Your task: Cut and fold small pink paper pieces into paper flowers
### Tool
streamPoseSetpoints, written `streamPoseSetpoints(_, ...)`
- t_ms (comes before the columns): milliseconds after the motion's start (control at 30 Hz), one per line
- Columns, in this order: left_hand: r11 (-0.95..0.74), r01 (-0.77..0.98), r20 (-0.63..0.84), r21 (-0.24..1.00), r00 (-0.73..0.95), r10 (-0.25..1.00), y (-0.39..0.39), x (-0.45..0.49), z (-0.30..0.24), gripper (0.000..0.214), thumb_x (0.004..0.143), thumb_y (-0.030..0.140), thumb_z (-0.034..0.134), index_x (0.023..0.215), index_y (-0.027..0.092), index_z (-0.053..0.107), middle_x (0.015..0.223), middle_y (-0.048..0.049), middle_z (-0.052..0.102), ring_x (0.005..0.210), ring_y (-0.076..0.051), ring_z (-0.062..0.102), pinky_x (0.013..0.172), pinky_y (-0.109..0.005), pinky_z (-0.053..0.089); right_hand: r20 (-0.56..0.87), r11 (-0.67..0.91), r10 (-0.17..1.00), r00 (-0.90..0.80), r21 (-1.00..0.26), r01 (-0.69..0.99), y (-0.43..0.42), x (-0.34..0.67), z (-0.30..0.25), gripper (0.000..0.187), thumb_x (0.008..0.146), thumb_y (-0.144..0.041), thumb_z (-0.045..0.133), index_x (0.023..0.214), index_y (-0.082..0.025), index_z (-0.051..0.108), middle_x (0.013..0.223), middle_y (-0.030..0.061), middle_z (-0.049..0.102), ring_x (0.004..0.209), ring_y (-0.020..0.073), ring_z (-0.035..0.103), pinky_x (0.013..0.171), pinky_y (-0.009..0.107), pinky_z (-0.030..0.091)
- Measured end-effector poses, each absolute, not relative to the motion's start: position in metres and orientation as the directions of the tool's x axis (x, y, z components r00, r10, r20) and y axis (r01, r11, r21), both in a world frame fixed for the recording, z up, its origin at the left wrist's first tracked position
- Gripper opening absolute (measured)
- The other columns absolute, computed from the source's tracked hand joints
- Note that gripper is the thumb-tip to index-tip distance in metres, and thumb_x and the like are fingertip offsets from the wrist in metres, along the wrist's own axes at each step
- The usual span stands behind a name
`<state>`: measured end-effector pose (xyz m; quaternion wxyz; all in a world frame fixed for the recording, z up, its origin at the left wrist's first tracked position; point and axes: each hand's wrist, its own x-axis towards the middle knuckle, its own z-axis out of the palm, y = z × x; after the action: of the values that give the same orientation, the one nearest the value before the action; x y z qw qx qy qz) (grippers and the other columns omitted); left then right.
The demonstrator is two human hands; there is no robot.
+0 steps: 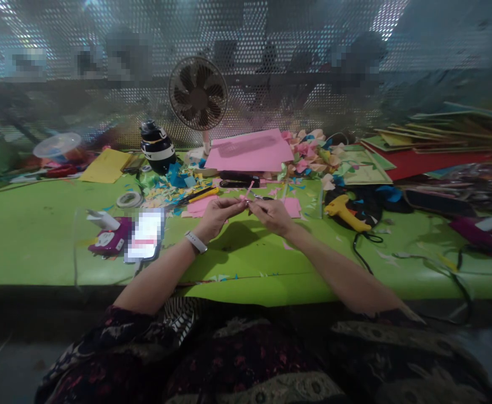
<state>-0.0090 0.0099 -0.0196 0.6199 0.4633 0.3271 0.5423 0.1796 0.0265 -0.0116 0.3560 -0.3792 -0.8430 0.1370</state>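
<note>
Both hands meet at the middle of the table. My left hand [220, 214], with a white band at the wrist, pinches a narrow pink paper strip [249, 188] whose free end points up. Close against those fingertips, my right hand [274, 216] is closed in a pinch too; fingers hide most of what it grips. Pink paper pieces [293, 207] lie behind the hands. Farther back are a black stapler [239, 179] and a yellow utility knife [203, 194].
A phone [145, 235], a purple device [113, 238] and a tape roll [129, 200] lie left. Behind stand a black bottle [158, 148], a fan [198, 94] and pink sheets [249, 150]. A yellow glue gun [347, 213] with a cord and stacked coloured sheets [435, 160] lie right.
</note>
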Motion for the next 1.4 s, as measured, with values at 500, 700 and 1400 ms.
streamPoseSetpoints(500, 0.0, -0.352, 0.07, 0.936, 0.186, 0.98, 0.007, -0.007, -0.016, 0.033, 0.056, 0.041, 0.093, 0.076, 0.019, 0.08, 0.087, -0.006, 0.079, 0.085, -0.018, 0.073, 0.096, -0.037, 0.054, 0.43, 0.643, 0.763, -0.482, -0.574, 0.507, 0.026, 0.18, -0.012, 0.045, 0.094, -0.04, 0.043, 0.064, -0.017, 0.068, 0.053, 0.0006, 0.058, 0.051, 0.0123, 0.05, 0.055, 0.026, 0.035)
streamPoseSetpoints(700, 0.011, -0.392, 0.049, 0.92, 0.142, 0.989, 0.004, -0.004, -0.012, 0.035, 0.051, 0.041, 0.095, 0.068, 0.018, 0.076, 0.081, -0.004, 0.078, 0.082, -0.018, 0.073, 0.097, -0.038, 0.055, 0.415, 0.648, 0.758, -0.503, -0.565, 0.511, 0.025, 0.18, -0.011, 0.046, 0.097, -0.04, 0.04, 0.068, -0.017, 0.068, 0.058, 0.0023, 0.061, 0.054, 0.014, 0.053, 0.056, 0.027, 0.036)
streamPoseSetpoints(1400, -0.048, -0.483, 0.073, 0.874, 0.035, 0.997, 0.009, -0.005, -0.014, 0.037, 0.052, 0.041, 0.094, 0.069, 0.016, 0.072, 0.081, -0.0032, 0.077, 0.08, -0.015, 0.072, 0.096, -0.035, 0.053, 0.619, 0.765, 0.644, -0.45, -0.505, 0.399, 0.035, 0.175, -0.033, 0.029, 0.099, -0.044, 0.054, 0.104, -0.023, 0.072, 0.107, 0.0081, 0.075, 0.097, 0.022, 0.07, 0.088, 0.037, 0.055)
